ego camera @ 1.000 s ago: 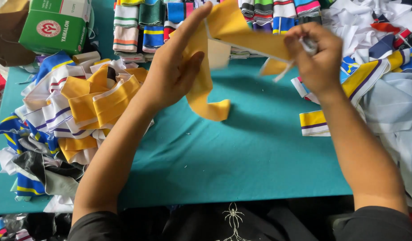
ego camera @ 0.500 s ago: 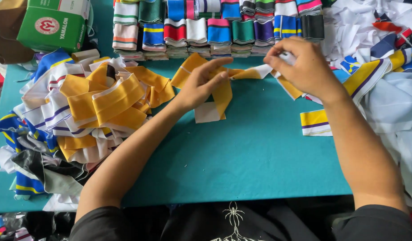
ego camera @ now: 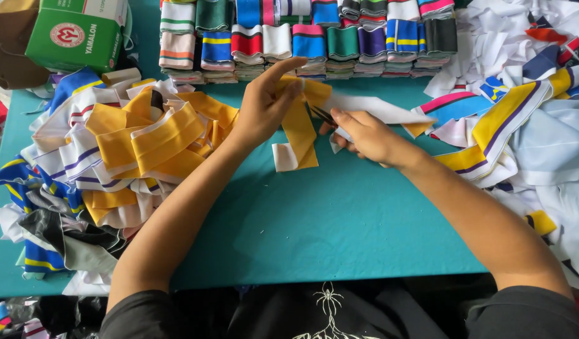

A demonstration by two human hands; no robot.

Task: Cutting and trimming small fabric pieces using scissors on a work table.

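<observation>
A green cardboard box with a round red-and-white emblem and white lettering stands at the far left corner of the teal table. Along the far edge, folded ribbed knit bands in striped colours stand in neat rows. The left hand, fingers extended and pressed together, pins the yellow-and-white knit strip near its fold; one end hangs onto the table. The right hand pinches the strip's white end, apparently with small dark snips, though this is hard to tell. Loose yellow bands heap to the left; white and striped fabric scraps lie to the right.
</observation>
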